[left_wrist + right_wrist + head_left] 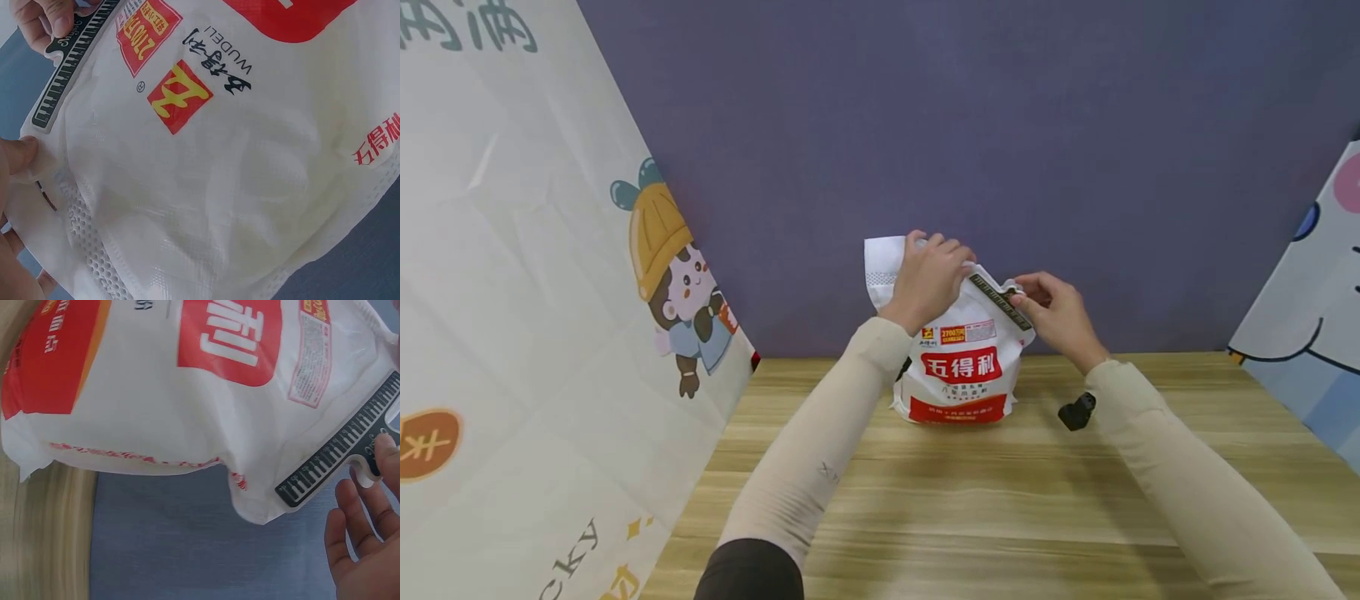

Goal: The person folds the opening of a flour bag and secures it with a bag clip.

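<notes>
A white flour bag (961, 367) with red printing stands upright on the table, its top narrowed and slanting down to the right. My left hand (927, 279) grips the bag's upper edge, thumb on the front and other fingers behind. Across the top right part lies a bag clip (1000, 302) with a black piano-key print. My right hand (1060, 312) pinches the shaped handle of this clip between thumb and fingers. In the right wrist view, the clip (340, 447) spans the bag near its top corner. The back of the clip is hidden.
The wood-grain table (955, 500) meets a dark blue-grey wall (970, 125) close behind the bag. A white printed panel (535, 275) stands at the left, another panel (1307, 308) at the right. A small black camera (1077, 412) sits at my right wrist.
</notes>
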The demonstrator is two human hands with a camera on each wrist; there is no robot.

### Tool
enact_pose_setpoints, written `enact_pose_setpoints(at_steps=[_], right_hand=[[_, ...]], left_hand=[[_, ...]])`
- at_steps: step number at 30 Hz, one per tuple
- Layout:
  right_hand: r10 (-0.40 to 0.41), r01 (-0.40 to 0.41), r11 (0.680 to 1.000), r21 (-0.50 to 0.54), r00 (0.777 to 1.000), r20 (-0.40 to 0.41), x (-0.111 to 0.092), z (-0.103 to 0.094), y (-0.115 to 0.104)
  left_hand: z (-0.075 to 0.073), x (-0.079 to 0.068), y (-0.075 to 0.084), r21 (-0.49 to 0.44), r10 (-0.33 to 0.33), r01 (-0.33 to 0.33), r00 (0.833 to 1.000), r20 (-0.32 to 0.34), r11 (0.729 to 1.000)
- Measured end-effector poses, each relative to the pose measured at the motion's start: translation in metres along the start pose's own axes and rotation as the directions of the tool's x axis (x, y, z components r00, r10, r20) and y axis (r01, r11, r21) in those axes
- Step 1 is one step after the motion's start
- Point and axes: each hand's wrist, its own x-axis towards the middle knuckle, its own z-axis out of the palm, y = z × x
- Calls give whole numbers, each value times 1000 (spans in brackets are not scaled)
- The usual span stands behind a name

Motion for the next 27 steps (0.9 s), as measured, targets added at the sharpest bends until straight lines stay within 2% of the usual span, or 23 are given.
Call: enact_pose_setpoints(at_steps=[5, 12, 20, 27], right_hand=[[-16, 16, 1000, 26, 1000, 8, 7, -2, 24], [2, -2, 1000, 12, 1000, 15, 14, -8, 63], [60, -60, 997, 40, 998, 4, -8, -18, 83], [111, -113, 988, 109, 994, 22, -27, -22, 91]], left_hand=[[7, 8, -4, -14, -24, 24, 1000, -14, 1000], [14, 17, -8, -56, -65, 61, 996, -68, 997], [15, 13, -2, -118, -100, 80, 979, -175, 990], [16, 9, 8, -231, -168, 105, 948, -270, 967]])
